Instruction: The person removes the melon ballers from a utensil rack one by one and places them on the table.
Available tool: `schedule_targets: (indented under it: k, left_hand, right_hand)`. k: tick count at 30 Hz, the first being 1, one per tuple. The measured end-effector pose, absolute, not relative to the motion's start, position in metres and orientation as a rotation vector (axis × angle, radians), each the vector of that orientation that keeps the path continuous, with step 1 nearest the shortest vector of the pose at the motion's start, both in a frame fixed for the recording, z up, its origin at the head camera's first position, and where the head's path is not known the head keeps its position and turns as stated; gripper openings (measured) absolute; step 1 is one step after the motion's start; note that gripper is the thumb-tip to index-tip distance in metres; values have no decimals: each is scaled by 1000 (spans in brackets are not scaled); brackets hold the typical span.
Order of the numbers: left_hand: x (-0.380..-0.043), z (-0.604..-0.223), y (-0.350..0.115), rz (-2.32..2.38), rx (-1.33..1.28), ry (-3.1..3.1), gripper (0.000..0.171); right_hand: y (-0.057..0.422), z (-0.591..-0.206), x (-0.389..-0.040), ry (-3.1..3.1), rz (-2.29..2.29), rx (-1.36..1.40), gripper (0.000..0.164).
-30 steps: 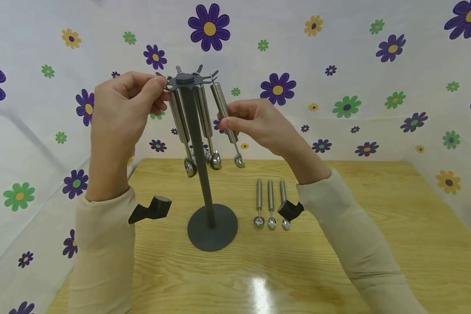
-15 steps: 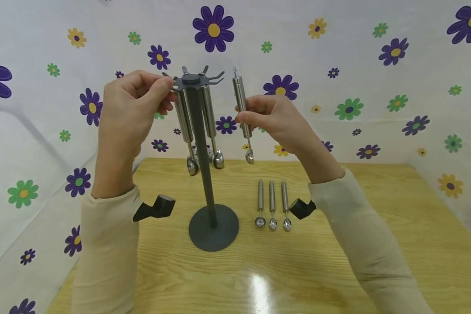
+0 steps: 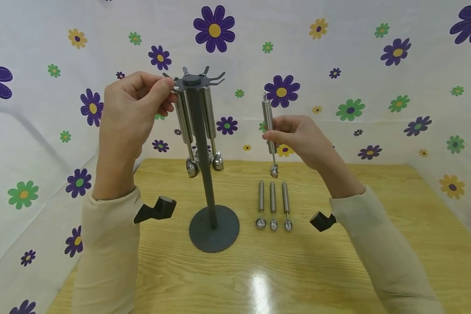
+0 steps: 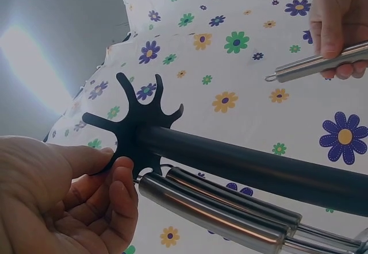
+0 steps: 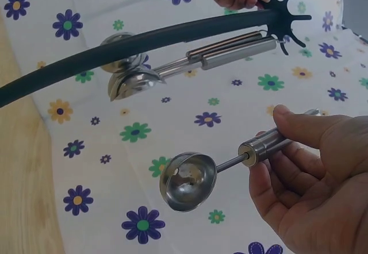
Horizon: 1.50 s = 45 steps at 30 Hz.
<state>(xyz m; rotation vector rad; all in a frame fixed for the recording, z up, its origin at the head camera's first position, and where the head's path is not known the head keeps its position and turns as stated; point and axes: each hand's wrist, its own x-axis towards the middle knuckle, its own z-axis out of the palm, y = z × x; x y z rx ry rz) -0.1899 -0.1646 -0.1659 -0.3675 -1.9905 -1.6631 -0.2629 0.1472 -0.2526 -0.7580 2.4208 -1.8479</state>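
My left hand (image 3: 127, 98) pinches a hook at the top of a dark grey utensil stand (image 3: 205, 161), whose hooks (image 4: 129, 90) splay out in the left wrist view. From the stand hang steel scoops (image 3: 183, 117) by their end loops, bowls down, partly behind the post. To the right of the stand, my right hand (image 3: 300, 137) holds a steel melon baller (image 3: 267, 114) by its handle, between thumb and fingers. It hangs nearly upright in the air, bowl down and loop up. In the right wrist view its round bowl (image 5: 190, 182) shows a small hole.
Three similar scoops (image 3: 273, 198) lie side by side on the wooden table (image 3: 337, 261), bowls toward me. The stand's round base (image 3: 214, 240) sits left of them. A white flowered cloth (image 3: 337, 87) rises behind and at both sides.
My right hand has lifted the melon baller off a stand hook, then moved it right and down over the table scoops. My left hand keeps its pinch on the stand.
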Motion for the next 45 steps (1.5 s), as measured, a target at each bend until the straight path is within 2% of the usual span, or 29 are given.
schedule_targets:
  k: [8, 15, 29, 38, 45]
  left_hand:
    - [-189, -165, -164, -1678, -372, -1982, 13]
    - [-190, -167, -163, -1641, -348, -2015, 17]
    - [-190, -167, -162, -1631, -352, -1999, 14]
    - [-190, -168, -162, -1636, -359, -1992, 13]
    - [-191, -168, -162, -1617, -348, -2008, 14]
  right_hand:
    - [178, -283, -260, 2425, -1856, -637, 18]
    - [199, -306, -254, 2460, -1829, -465, 28]
    - [226, -341, -244, 2532, -1696, -247, 41]
    - [228, -372, -239, 2421, -1766, -225, 33]
    - [220, -386, -237, 2419, -1690, -146, 34]
